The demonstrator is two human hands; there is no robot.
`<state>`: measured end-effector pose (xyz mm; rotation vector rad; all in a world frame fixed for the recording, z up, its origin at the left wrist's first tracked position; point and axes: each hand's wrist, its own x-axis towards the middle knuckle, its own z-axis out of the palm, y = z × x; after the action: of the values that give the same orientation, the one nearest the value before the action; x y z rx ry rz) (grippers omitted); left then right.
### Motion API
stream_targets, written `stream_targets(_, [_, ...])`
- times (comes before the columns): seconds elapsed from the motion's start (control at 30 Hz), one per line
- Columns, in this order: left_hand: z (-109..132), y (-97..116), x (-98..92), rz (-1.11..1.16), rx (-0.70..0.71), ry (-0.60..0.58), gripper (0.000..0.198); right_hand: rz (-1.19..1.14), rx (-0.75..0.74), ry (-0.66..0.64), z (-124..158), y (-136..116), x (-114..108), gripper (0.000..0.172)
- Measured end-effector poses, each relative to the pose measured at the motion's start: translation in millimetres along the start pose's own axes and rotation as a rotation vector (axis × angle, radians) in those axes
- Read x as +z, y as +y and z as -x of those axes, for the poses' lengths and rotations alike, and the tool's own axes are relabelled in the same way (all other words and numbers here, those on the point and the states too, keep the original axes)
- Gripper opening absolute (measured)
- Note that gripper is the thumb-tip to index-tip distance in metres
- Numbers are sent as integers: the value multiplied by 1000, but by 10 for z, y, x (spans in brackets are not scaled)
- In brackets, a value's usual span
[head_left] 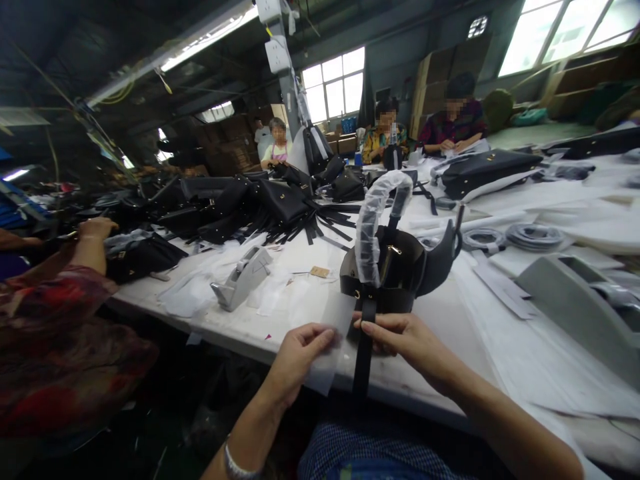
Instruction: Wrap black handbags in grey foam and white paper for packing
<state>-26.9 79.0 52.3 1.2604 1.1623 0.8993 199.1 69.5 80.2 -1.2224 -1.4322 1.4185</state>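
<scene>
A black handbag [345, 277] stands on the white table before me, its arched handle [369, 233] wrapped in clear plastic. From its near side a black strap [363, 363] hangs down past the table edge. My right hand [400, 333] pinches this strap between thumb and fingers, just below the bag's small gold fitting. To the left, my left hand [305, 353] grips a thin translucent sheet [323, 373] between thumb and fingers; the sheet reaches up beside the strap. A curved black flap sticks out on the bag's right side.
A grey tape dispenser [245, 277] stands left of the bag, and a larger grey dispenser [585, 313] at right. Black bags [285, 200] and loose straps pile up behind. White sheets [540, 360] cover the right side. A co-worker's arm [93, 247] is at left; others sit across.
</scene>
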Motion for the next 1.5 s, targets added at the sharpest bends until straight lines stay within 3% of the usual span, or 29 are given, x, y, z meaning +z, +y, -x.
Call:
stream_targets(0.17, [130,-45,198,51,71,-35,29,112,-75,10,-15,102,17,49])
stream_targets(0.37, [22,77,276,73,187,135,27,144,-88,-4,-23,117,19,48])
stream_targets(0.6, [93,-115,169,121,121,159,25,138,-87,6,29,28,-36,46])
stream_targets(0.87, [235,-354,14,181,129,147,30,-205,-66,162,-51,243,36,37])
stream_targets(1.03, [332,-389,-40,138,23,106,30,-301,-94,227,-94,218,99,34])
stream_targets(1.2, [367,-414,-52,140,-1,87,34,-273,-148,290,-163,219,136,38])
stream_targets(1.5, [364,-420,-58,215,-18,38,38,-162,-178,272,-210,305,156,41])
